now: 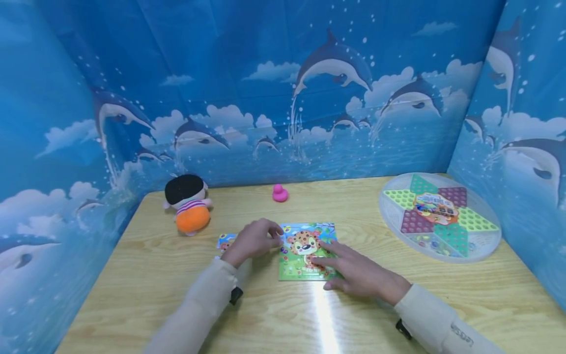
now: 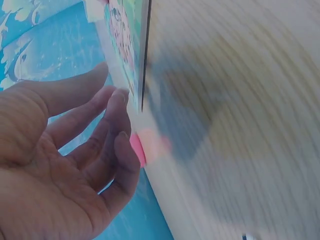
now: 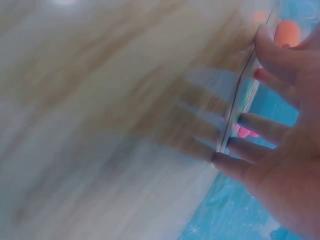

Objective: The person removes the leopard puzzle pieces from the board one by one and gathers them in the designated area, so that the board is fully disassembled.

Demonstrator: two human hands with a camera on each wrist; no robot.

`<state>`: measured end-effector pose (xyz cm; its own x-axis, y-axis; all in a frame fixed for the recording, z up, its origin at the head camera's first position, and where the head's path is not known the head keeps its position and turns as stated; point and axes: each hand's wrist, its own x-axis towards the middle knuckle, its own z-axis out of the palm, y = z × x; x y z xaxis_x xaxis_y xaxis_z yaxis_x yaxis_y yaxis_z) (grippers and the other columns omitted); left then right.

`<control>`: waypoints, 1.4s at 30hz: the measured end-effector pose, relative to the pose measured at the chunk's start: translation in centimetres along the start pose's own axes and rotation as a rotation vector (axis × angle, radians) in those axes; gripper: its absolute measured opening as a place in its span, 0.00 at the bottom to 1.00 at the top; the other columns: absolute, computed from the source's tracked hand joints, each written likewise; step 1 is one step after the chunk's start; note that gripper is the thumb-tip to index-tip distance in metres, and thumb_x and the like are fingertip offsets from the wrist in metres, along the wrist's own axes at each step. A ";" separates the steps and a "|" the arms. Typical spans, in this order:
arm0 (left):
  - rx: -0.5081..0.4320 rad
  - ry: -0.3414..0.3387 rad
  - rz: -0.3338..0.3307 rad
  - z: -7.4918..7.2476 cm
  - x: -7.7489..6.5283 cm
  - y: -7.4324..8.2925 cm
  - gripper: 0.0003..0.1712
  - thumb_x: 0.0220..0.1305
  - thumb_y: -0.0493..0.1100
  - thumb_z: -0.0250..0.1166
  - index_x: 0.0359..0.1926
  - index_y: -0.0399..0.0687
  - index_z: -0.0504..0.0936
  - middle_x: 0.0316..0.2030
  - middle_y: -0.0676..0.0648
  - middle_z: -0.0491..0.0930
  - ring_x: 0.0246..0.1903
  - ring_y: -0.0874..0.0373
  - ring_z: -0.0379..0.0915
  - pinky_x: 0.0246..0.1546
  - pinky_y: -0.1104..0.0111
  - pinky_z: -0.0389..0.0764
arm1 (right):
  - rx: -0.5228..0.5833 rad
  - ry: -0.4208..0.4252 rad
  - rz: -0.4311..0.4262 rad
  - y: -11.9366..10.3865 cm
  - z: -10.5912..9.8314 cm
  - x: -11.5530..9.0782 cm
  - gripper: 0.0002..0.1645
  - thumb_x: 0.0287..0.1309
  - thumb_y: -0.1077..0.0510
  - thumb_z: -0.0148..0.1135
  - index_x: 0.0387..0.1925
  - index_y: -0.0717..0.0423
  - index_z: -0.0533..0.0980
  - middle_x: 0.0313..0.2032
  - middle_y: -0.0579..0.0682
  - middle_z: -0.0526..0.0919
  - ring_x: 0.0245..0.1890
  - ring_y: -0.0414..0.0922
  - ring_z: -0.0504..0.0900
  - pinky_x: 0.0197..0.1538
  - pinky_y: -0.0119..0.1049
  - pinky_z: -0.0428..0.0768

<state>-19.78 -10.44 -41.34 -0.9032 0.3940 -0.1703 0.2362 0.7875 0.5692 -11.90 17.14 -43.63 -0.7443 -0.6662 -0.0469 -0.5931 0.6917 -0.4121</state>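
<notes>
My left hand (image 1: 256,239) was at the left edge of the leopard picture board (image 1: 289,271), its fingers loosely bent and thumb a little apart from them, with nothing I could make out between. My right hand (image 1: 360,273) had its fingers spread apart over the board's right side, gripping nothing. The board lay flat on the table (image 1: 128,290), between my hands. A smaller picture card (image 1: 225,239) (partly hidden by my left arm) lay to the left, and a pink duck (image 1: 279,193) sat beyond the board.
</notes>
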 end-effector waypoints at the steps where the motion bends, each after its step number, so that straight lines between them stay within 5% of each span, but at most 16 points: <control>1: -0.002 0.002 0.005 0.1 0.1 0.2 0.15 0.61 0.43 0.74 0.48 0.45 0.87 0.35 0.54 0.84 0.36 0.60 0.78 0.42 0.61 0.80 | -0.003 0.004 0.001 0.0 -0.1 0.0 0.37 0.61 0.46 0.69 0.69 0.49 0.72 0.75 0.64 0.57 0.74 0.65 0.56 0.71 0.62 0.59; 20: 0.001 0.017 -0.031 2.3 2.7 1.9 0.15 0.59 0.42 0.75 0.46 0.45 0.87 0.31 0.52 0.82 0.29 0.59 0.76 0.33 0.66 0.78 | 0.038 -0.032 0.090 0.6 -0.4 0.8 0.42 0.62 0.37 0.66 0.71 0.50 0.69 0.77 0.64 0.52 0.76 0.66 0.50 0.73 0.62 0.55; 29: -0.026 0.024 -0.060 2.5 2.7 2.2 0.12 0.57 0.42 0.76 0.41 0.46 0.87 0.28 0.53 0.80 0.28 0.59 0.76 0.33 0.66 0.78 | 0.037 -0.017 0.077 0.5 -0.3 1.0 0.41 0.62 0.38 0.67 0.70 0.53 0.70 0.76 0.66 0.53 0.75 0.68 0.50 0.72 0.63 0.57; 42: 0.046 0.063 -0.137 3.0 2.9 3.0 0.21 0.48 0.52 0.82 0.37 0.47 0.84 0.31 0.52 0.81 0.29 0.56 0.74 0.34 0.62 0.75 | 0.046 -0.013 0.060 0.8 -0.1 0.9 0.42 0.63 0.38 0.66 0.70 0.55 0.69 0.76 0.67 0.53 0.75 0.69 0.51 0.71 0.64 0.57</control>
<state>-20.57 -5.53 -42.58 -0.9484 0.2520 -0.1923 0.1239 0.8532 0.5067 -13.08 17.08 -43.87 -0.7740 -0.6275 -0.0846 -0.5324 0.7173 -0.4495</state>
